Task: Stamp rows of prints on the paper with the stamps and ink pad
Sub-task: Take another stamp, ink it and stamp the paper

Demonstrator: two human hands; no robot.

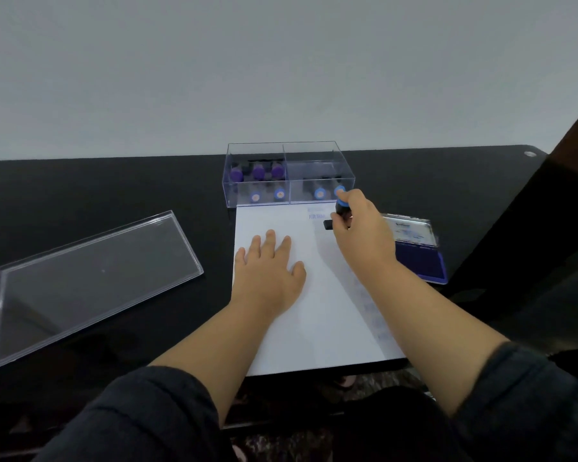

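Right now I see the stamp (pixel 342 211), black-bodied with a blue cap, gripped in my right hand (pixel 361 230), fingers curled round it, its base at the far right part of the paper (pixel 314 295); I cannot tell whether it touches the sheet. Just left of it a blue print (pixel 317 216) reads faintly, with a paler one above it. My left hand (pixel 267 271) lies flat on the paper's middle, fingers straight and slightly spread, pressing it down. The white sheet lies on the black desk (pixel 97 185), its near edge at the desk's front.

Just beside the right hand, to the right of the paper, the ink pad (pixel 421 258) lies open, its lid raised behind the dark blue pad. Touching the paper's far edge stands a clear box (pixel 289 175) split into compartments, holding purple-capped stamps (pixel 257 171) at back left and blue-capped stamps (pixel 319 194) along the front. The box's clear lid (pixel 90 281) lies well to the left on the desk.
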